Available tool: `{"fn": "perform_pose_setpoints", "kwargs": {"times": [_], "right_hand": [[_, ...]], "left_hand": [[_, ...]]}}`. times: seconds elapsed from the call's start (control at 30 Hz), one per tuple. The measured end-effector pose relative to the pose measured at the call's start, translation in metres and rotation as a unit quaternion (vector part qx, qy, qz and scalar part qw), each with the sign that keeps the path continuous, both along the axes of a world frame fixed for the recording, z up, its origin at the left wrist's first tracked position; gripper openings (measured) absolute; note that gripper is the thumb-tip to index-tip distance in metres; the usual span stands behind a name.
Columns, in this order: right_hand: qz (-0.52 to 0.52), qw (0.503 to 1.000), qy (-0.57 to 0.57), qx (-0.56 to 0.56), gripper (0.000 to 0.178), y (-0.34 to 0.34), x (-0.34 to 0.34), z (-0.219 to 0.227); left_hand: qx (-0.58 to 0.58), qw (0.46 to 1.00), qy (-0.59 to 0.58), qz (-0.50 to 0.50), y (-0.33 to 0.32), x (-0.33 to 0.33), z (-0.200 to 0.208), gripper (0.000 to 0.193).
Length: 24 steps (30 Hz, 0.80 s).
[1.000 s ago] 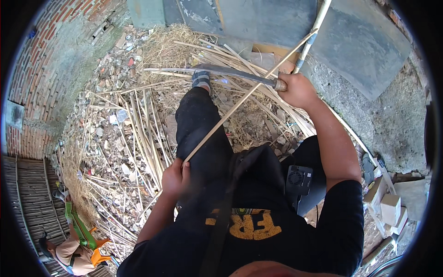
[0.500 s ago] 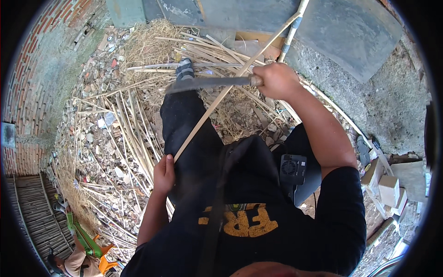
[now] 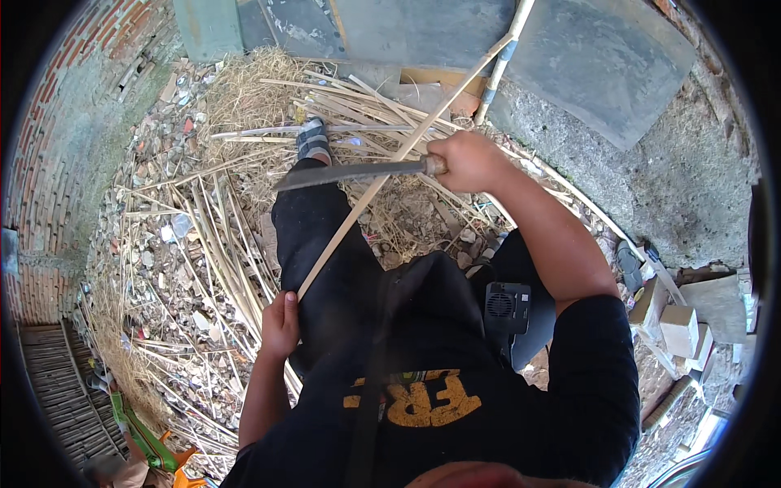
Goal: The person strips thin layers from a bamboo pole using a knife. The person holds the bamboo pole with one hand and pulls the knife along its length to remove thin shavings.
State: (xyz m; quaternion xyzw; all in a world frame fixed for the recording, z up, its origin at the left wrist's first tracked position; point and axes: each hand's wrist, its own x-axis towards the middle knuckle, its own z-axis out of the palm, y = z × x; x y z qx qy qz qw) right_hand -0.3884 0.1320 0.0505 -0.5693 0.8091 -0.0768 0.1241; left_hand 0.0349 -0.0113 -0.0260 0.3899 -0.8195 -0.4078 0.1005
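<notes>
My right hand [image 3: 470, 161] is wrapped round the wooden handle of a machete, whose long dark blade [image 3: 333, 175] points left above my outstretched leg. A long pale bamboo strip [image 3: 346, 226] slants up and away to the right, and the blade crosses it near its middle. Whether the edge touches the strip I cannot tell. Near my thigh, my left hand [image 3: 281, 325] grips the strip's close end, thumb on top. The strip's far end meets an upright pole [image 3: 498, 69] with blue bands.
Split bamboo strips [image 3: 224, 244] lie over rubble on the left, with another pile [image 3: 358, 106] beyond my foot. Dry straw [image 3: 252, 89] is heaped at the far left. Grey panels [image 3: 602, 57] lean at the back. Pale blocks [image 3: 679, 332] stand at right; another person's part [image 3: 122, 470] shows lower left.
The whole view has shifted slightly. The machete's tip has dropped a little toward me, and the blade, blurred before, is now sharper. Both hands keep their grips.
</notes>
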Motion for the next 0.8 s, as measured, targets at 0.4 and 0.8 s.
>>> {"fn": "perform_pose_setpoints", "kwargs": {"times": [0.4, 0.8], "right_hand": [[0.016, 0.998, 0.002, -0.061, 0.018, 0.004, -0.006, -0.019], [0.009, 0.996, 0.002, -0.092, 0.022, 0.006, -0.012, -0.016]], "left_hand": [[0.088, 0.996, 0.004, -0.022, -0.009, -0.003, 0.009, 0.044], [-0.082, 0.992, -0.062, -0.070, -0.001, -0.004, 0.013, 0.039]]}}
